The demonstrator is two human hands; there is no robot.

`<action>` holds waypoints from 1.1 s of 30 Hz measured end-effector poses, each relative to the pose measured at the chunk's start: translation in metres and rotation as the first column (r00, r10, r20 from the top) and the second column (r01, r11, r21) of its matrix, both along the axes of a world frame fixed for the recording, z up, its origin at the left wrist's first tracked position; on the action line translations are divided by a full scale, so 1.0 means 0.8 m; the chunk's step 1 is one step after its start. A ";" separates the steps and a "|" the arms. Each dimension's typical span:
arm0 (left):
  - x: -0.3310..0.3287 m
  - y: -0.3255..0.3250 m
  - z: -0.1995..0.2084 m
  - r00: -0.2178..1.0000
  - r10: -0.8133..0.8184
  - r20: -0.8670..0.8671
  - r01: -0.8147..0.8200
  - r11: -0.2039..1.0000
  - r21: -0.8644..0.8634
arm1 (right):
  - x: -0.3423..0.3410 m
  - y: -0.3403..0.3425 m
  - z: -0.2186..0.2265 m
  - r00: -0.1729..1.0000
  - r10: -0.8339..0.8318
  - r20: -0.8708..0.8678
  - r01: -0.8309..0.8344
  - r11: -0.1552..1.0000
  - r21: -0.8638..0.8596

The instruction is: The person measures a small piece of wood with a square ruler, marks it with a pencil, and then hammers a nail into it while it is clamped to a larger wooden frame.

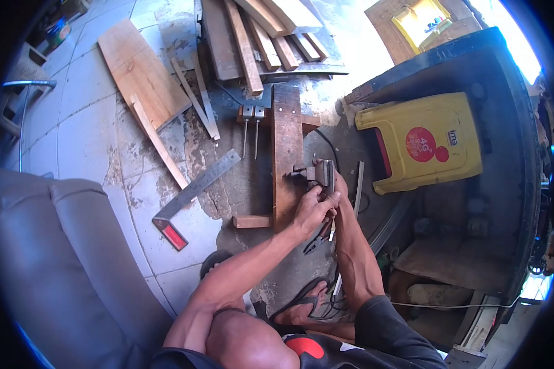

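Note:
Both my hands are closed around a shiny metal tool (pixel 328 177) with a dark part on its left side; its exact kind is hard to make out. My left hand (pixel 314 212) grips it from the near side, thumb and fingers pressed together. Along its right side is my right hand (pixel 340 189), its fingers partly hidden by the tool. The tool is over the right edge of a narrow wooden bench (pixel 287 141). Below my hands, dark-handled pliers (pixel 316 242) lie partly hidden by my right forearm.
A metal square (pixel 197 186) with a red-marked handle lies left of the bench. Two metal rods with blocks (pixel 250 126) rest on the bench's crosspiece. Wooden strips (pixel 245 49) and a board (pixel 138 71) lie beyond. A yellow plastic panel (pixel 434 147) stands right, a grey padded seat (pixel 61 264) left.

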State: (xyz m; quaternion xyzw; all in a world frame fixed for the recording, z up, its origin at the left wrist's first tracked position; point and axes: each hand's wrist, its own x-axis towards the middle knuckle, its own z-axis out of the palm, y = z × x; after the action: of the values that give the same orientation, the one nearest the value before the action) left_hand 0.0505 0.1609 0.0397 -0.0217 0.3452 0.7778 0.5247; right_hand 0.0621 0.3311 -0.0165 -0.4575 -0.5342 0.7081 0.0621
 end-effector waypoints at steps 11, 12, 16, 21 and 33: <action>-0.001 -0.003 0.002 1.000 -0.014 0.006 0.014 1.000 -0.013 | 0.049 -0.028 0.057 0.949 0.203 -0.240 -0.264 0.929 -0.259; -0.002 -0.005 0.002 1.000 -0.019 0.007 0.019 1.000 -0.018 | 0.048 -0.029 0.061 0.938 0.230 -0.260 -0.295 0.923 -0.247; -0.003 0.002 0.011 0.997 -0.065 0.042 0.064 0.998 0.016 | 0.060 0.021 0.045 0.848 0.420 -0.325 -0.475 0.873 -0.112; -0.005 -0.002 0.006 0.999 -0.017 0.031 0.018 1.000 -0.023 | 0.049 0.016 0.037 0.829 0.492 -0.266 -0.513 0.858 -0.012; 0.001 0.004 0.006 0.999 0.038 0.024 -0.036 0.995 -0.096 | 0.000 0.029 0.008 0.964 0.266 0.016 -0.247 0.917 -0.312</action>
State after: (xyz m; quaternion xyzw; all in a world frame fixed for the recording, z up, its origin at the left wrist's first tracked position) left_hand 0.0516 0.1637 0.0449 -0.0634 0.3747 0.7697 0.5130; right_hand 0.0618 0.3540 -0.0101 -0.4081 -0.4743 0.7710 -0.1189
